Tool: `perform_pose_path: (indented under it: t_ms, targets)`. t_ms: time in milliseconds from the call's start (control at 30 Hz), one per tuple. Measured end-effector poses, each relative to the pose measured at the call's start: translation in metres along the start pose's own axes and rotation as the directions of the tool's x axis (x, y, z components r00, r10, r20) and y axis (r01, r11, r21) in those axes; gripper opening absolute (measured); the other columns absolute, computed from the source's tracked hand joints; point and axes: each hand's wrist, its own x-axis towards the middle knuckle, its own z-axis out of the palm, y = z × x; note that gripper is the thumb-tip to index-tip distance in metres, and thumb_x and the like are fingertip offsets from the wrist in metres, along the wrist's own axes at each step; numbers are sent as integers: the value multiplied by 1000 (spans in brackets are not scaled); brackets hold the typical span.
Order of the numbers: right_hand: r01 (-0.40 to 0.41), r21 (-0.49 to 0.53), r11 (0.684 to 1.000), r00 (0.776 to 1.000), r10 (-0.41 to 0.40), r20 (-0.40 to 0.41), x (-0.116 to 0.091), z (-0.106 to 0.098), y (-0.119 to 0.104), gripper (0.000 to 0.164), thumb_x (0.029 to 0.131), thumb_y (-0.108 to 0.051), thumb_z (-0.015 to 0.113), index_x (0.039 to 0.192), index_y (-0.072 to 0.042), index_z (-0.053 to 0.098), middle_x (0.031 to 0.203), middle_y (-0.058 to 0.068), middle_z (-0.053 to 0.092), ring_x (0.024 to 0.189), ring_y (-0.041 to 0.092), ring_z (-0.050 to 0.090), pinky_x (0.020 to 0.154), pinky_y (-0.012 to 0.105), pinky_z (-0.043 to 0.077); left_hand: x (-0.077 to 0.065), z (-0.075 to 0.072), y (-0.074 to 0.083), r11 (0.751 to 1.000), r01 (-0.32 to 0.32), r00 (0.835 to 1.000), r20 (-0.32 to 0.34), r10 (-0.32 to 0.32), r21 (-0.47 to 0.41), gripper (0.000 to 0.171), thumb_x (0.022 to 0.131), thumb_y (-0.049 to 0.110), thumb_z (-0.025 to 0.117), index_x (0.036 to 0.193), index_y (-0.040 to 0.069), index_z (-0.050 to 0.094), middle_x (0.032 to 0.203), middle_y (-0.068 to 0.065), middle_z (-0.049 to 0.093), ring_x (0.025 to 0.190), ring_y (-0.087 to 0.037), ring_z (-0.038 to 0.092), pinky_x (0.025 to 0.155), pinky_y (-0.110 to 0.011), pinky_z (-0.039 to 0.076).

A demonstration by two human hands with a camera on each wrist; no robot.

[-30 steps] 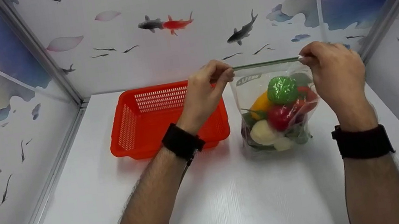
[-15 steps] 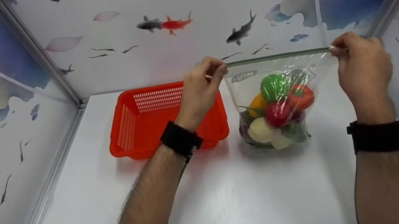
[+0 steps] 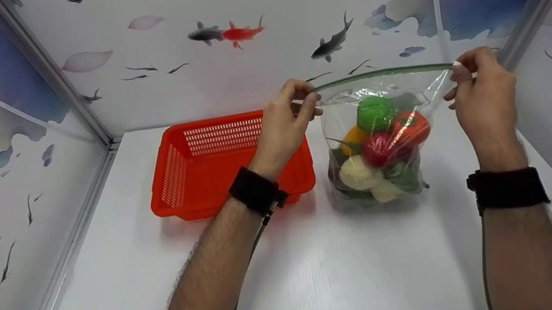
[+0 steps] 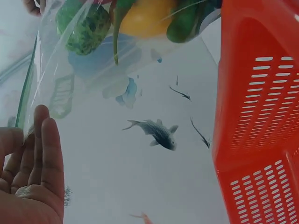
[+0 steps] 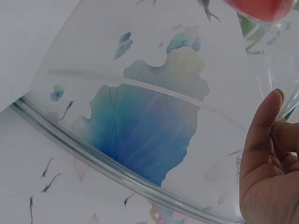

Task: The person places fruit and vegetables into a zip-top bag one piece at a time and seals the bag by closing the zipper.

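Observation:
A clear zip-top bag (image 3: 391, 83) with a green zip strip stands on the white table, filled with vegetables. Inside show a green ball-shaped vegetable (image 3: 375, 113), a red-orange pepper (image 3: 410, 128), a dark red round one (image 3: 378, 148) and a pale cream one (image 3: 358, 172). My left hand (image 3: 283, 126) pinches the left end of the strip between thumb and fingers. At the strip's right end my right hand (image 3: 488, 101) pinches the corner by a small white slider. The left wrist view has the left hand (image 4: 35, 172) at the bag's edge; the right hand (image 5: 271, 154) shows in the right wrist view.
A red plastic basket (image 3: 164, 193) with slotted walls stands left of the bag, partly behind the left forearm. Printed white panels enclose the table (image 3: 295, 283) at the back and both sides. Each wrist wears a black band.
The right hand moved right, pulling the strip taut, then came back slightly left. The strip now bows upward in the middle, and the right fingers have spread a little. The left hand stays nearly in place.

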Motion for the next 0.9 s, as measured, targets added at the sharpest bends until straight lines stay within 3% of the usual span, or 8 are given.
perform_pose_path:
  t_ms: [167,333,400,467,567,667,767,900]
  targets:
    - [-7,6,1000,997,6,74,1,13,18,38,128,-25,44,156,0,51,145,23,69,73,-25,63,68,1,54,-5,18,-13,986,31,993,104,-49,165,34,121,20,69,153,9,66,152,-14,76,120,-25,85,104,-33,71]
    - [-6,9,1000,983,4,186,-2,36,37,43,130,-30,34,157,2,43,140,28,71,109,27,90,72,-2,51,-12,42,-21,926,24,960,249,-126,378,47,120,28,70,163,16,58,160,-8,74,134,-24,81,109,-39,70]
    - [-12,7,1000,970,9,241,-4,46,44,42,130,-28,33,156,4,42,140,31,73,124,47,85,71,-2,51,-16,53,-24,873,-14,934,319,-162,487,49,120,32,70,165,18,57,157,-6,76,131,-24,80,109,-40,70]
    - [-23,-9,1000,955,25,296,-5,54,51,38,130,-23,33,155,4,42,141,34,73,128,51,83,72,2,53,-20,64,-24,803,-89,903,388,-185,590,50,120,35,68,167,20,57,152,-5,79,126,-24,80,106,-43,70]
    - [-12,-50,999,928,30,373,-9,64,59,40,129,-25,36,156,5,41,148,38,70,136,55,77,91,31,68,-29,80,-23,695,-207,857,469,-211,689,49,119,35,68,165,18,60,138,-6,82,108,-25,78,94,-45,71]
    - [-2,-81,997,883,40,468,-13,70,60,54,128,-37,42,163,4,38,160,41,64,148,58,68,112,67,62,-39,89,-20,622,-293,831,515,-210,726,42,118,36,71,155,17,67,132,-5,82,104,-25,80,88,-47,72]
    - [6,-103,995,833,52,551,-14,73,57,68,126,-46,47,171,4,35,168,41,56,157,60,59,125,76,53,-43,90,-18,620,-304,831,520,-198,723,40,118,36,71,152,16,69,132,-6,82,109,-26,82,90,-48,73]
    - [75,-145,987,835,18,549,-16,72,49,64,126,-42,52,171,2,45,169,39,55,159,59,56,129,77,49,-39,76,-8,651,-250,869,463,-176,717,45,121,36,66,161,16,67,151,-7,79,127,-27,81,100,-46,72]
